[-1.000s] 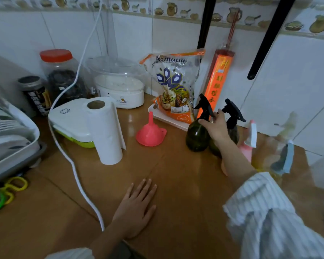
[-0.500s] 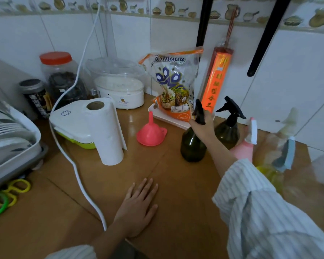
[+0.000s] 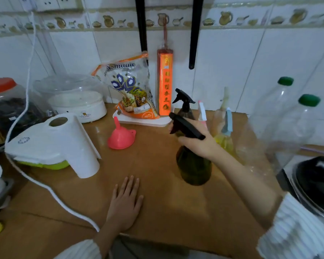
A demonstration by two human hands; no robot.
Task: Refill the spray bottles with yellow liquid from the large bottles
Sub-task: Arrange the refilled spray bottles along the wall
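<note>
As right hand grips spray bottle

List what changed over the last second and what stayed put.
The right hand, gripping the dark spray bottle by its neck, has drawn it away from the second dark sprayer toward the counter's near edge. The left hand stays flat on the counter; the pink funnel is unmoved.
</note>
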